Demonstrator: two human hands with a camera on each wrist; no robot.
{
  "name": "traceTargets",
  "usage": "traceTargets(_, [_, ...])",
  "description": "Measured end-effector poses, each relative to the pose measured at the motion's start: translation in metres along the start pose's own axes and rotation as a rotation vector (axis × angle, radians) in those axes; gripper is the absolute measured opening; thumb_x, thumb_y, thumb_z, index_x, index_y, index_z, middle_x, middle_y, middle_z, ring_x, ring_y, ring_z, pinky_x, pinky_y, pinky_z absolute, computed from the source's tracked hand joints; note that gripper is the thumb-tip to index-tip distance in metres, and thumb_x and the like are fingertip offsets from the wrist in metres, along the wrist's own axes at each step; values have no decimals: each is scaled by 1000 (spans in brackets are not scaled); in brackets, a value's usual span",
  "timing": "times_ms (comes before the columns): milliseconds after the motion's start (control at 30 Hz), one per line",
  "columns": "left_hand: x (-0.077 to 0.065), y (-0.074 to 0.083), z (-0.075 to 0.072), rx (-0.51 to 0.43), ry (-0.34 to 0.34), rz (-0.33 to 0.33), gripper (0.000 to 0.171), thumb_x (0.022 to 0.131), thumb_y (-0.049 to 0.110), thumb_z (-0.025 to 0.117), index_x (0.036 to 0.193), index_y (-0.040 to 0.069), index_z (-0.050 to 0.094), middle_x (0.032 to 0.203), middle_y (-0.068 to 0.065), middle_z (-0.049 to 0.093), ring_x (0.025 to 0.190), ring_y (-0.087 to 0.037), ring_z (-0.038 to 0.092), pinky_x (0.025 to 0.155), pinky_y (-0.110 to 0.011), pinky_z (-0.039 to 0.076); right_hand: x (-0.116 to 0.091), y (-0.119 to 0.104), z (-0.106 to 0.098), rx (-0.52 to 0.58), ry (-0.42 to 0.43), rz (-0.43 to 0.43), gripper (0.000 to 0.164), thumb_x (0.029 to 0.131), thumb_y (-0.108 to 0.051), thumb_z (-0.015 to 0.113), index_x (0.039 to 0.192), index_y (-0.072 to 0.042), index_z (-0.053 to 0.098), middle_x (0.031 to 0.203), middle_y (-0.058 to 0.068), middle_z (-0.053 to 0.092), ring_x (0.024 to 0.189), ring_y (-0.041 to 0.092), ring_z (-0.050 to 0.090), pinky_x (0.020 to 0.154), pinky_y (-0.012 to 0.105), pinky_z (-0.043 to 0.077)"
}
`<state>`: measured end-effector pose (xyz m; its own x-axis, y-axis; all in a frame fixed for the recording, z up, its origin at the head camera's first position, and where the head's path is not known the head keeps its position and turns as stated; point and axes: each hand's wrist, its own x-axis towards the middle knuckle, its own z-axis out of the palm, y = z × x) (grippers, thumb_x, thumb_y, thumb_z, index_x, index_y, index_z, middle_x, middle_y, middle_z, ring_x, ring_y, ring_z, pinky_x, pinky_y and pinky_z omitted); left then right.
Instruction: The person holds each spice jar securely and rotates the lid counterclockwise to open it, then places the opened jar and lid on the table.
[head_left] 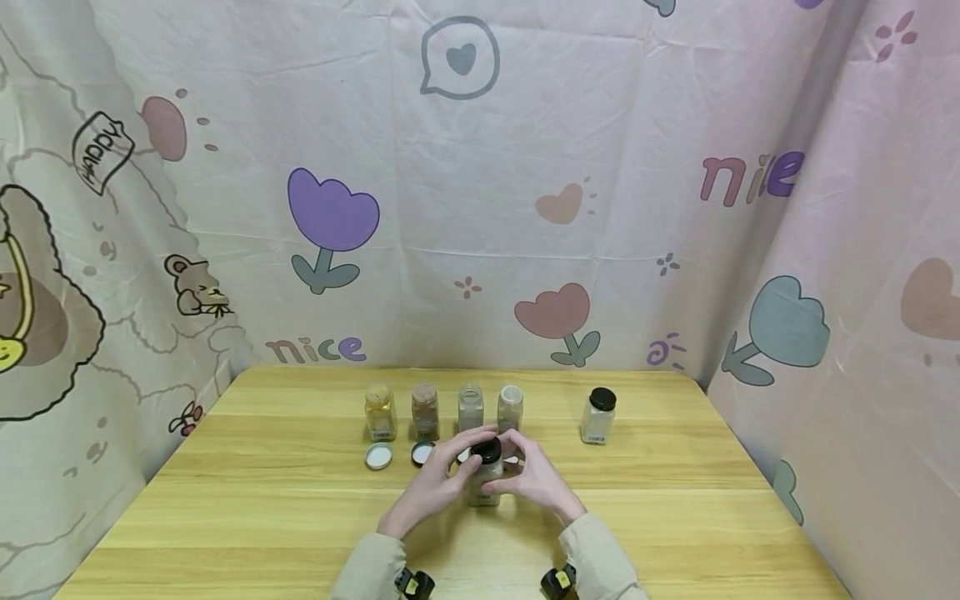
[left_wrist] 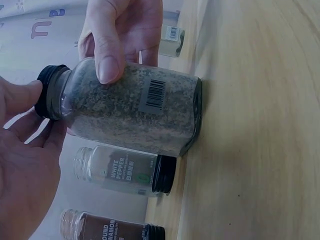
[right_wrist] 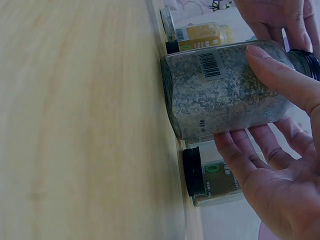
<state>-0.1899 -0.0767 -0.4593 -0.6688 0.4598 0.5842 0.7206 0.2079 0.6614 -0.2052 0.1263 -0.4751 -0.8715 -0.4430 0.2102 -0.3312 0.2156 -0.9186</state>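
You are pinching the black lid (left_wrist: 50, 90) with your left hand (head_left: 441, 473), your right hand (head_left: 532, 480) gripping the spice jar (left_wrist: 125, 117), apparently steadying it.

Six clear square-sided glass jars (head_left: 381, 417) in all: four in a row, one apart at the right, one held speckled grey jar (left_wrist: 132, 117). Two black round screw caps (head_left: 602, 399) sit on jars; four loose round pale-lined lids (head_left: 378, 457) show on one yellow wood-grain table (head_left: 262, 500), two of these mostly hidden by fingers. Two bare hands, one left hand (head_left: 438, 475), one right hand (head_left: 534, 477); two beige fabric sleeves (head_left: 371, 567); two small black wrist devices (head_left: 415, 584)
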Motion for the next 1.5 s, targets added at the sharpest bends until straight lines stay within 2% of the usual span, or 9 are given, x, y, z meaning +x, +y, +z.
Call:
traceTargets(200, [0,-6,3,59,64,35,34,96,4,64,130,0,62,133,-19,65,125,-35,62,109,-36,53,0,0,0,-2,1,2,53,74,-5,88,118,-1,58,114,17,65,105,20,63,93,20,56])
traceTargets(367, [0,-3,5,68,121,-11,36,91,11,72,126,2,66,127,-13,67,118,-30,65,103,-34,56,0,0,0,-13,4,-9,52,74,-5,88,116,-1,58,113,17,65,102,17,63,92,20,57])
traceTargets(567, [1,-2,6,84,138,-44,37,91,15,74,126,6,66,130,-9,64,120,-28,63,104,-36,55,1,1,0,-30,3,-11,52,73,-7,89,115,-3,59,113,16,65,99,11,63,92,22,58])
traceTargets(700, [0,-1,3,59,94,-61,35,98,11,64,133,6,62,141,-14,60,130,-33,58,110,-40,51,1,1,-1,-19,0,5,53,73,-8,89,117,-5,59,115,14,65,100,11,63,94,23,57])
traceTargets(867, [-2,0,-1,-9,-25,-84,40,103,6,52,143,2,51,152,-19,50,139,-38,49,118,-44,43,1,1,-1,-11,2,12,53,73,-7,89,117,-6,59,115,14,65,101,14,63,93,23,57])
traceTargets(1000, [-2,-1,-1,-21,-54,-74,41,103,6,51,144,2,49,149,-20,53,136,-38,52,115,-40,47,0,2,-2,-10,1,7,52,73,-8,89,116,-5,59,114,13,65,101,16,63,92,21,57])
traceTargets(1133, [-2,-3,1,-8,-14,-40,39,101,5,55,140,3,52,141,-19,60,130,-36,58,109,-36,53,0,3,-2,-9,-2,7,52,74,-8,89,116,-5,59,113,13,65,100,16,64,92,21,57])
traceTargets(1333, [-1,-7,7,60,107,24,40,93,7,68,131,-1,58,128,-16,64,117,-30,63,100,-32,56,1,2,-1,-10,0,6,53,73,-7,89,116,-5,59,112,14,65,99,13,63,93,22,57])
traceTargets(1500, [0,-7,11,86,144,-4,43,91,10,72,131,3,60,127,-12,61,114,-26,62,98,-31,56,2,3,-1,-49,2,-13,52,73,-8,89,115,-3,59,112,15,65,98,12,62,92,22,57])
